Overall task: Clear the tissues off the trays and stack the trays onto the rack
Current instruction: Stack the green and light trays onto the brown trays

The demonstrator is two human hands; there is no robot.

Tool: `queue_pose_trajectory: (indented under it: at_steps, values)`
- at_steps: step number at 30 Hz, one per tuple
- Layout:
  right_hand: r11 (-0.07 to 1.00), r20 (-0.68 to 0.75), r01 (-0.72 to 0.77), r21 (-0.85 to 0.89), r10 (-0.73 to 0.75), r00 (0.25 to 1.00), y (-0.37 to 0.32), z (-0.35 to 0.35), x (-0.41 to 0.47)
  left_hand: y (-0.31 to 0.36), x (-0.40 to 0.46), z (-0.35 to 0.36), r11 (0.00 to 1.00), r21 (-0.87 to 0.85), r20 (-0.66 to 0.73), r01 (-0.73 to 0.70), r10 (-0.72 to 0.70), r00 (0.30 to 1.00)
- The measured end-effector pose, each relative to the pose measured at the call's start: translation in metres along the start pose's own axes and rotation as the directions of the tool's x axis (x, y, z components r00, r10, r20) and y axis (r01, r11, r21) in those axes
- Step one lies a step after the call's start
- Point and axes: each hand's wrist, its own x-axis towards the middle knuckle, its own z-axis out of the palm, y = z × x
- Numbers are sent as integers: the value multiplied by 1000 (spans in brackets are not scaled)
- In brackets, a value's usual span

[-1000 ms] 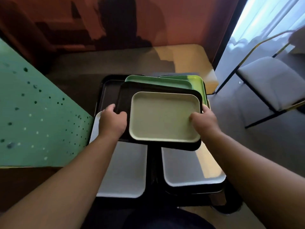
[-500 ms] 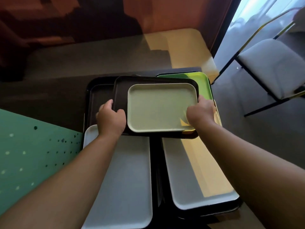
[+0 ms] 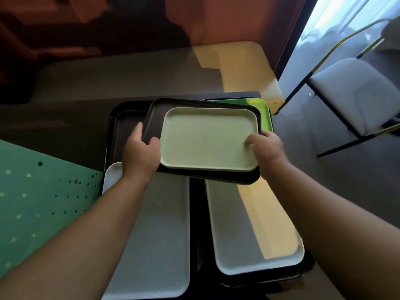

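Note:
A pale cream tray (image 3: 207, 139) lies inside a larger dark brown tray (image 3: 155, 118), and I hold the pair tilted over other trays. My left hand (image 3: 139, 152) grips the brown tray's left rim, thumb over the edge. My right hand (image 3: 267, 148) grips the right side, thumb lying on the cream tray's surface. Below them sit another dark tray (image 3: 121, 131) at the left and a bright green tray (image 3: 263, 109) at the back right. Two white trays (image 3: 166, 234) (image 3: 249, 234) lie side by side nearer me. No tissue shows on any tray.
A green speckled panel (image 3: 43, 202) stands at my left. A grey table top (image 3: 129, 79) stretches behind the trays, with a sunlit patch at its right end. A white-cushioned chair (image 3: 355, 94) with black legs stands on the floor at the right.
The held pair of trays has turned slightly, its near edge now slanting down to the right. My right thumb has moved onto the cream tray, and my left hand's fingers have spread along the rim.

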Motion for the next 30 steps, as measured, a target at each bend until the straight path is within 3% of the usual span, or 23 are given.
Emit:
queue_pose_trajectory:
  at_steps: [3, 5, 6, 8, 9, 12, 15, 17, 20, 25, 28, 30]
  values:
    - [954, 121, -124, 273, 94, 988, 4, -16, -13, 13, -10, -11, 997, -80, -78, -17, 11, 997]
    - [925, 125, -155, 346, 118, 985, 13, -28, -23, 14, -10, -17, 965, -247, -169, 84, -128, 977]
    - [920, 90, -145, 364, 120, 989, 19, -34, -28, 13, -12, -19, 896, -413, -181, 160, -253, 950]
    - [912, 10, -94, 399, 98, 995, 36, -43, -37, 5, -23, -15, 677, -684, -87, 272, -446, 891]
    - [896, -11, -70, 438, 83, 996, 46, -46, -43, 2, -39, -9, 624, -715, -21, 315, -470, 882]
    - [820, -20, -69, 568, 98, 995, 76, -49, -60, 4, -110, 31, 544, -700, 229, 463, -443, 867]
    - [736, 64, -112, 668, 94, 994, 96, -54, -79, 21, -162, 72, 394, -737, 425, 549, -361, 830]
    - [719, 154, -151, 678, 61, 986, 110, -64, -91, 27, -175, 85, 446, -742, 371, 501, -349, 860]
    - [772, 306, -192, 605, -3, 952, 136, -89, -100, 22, -182, 83, 607, -690, 249, 394, -312, 917]
    - [836, 279, -238, 494, 107, 954, 142, -149, -67, -3, -188, 64, 783, -521, 352, 339, -165, 921]
    - [990, 354, -94, 104, 51, 934, 141, -152, -56, -17, -199, 65, 869, -379, 417, 317, -146, 897]
    - [986, 323, 87, -140, -37, 946, 147, -143, -55, -19, -207, 72, 909, -284, 379, 307, -188, 906]
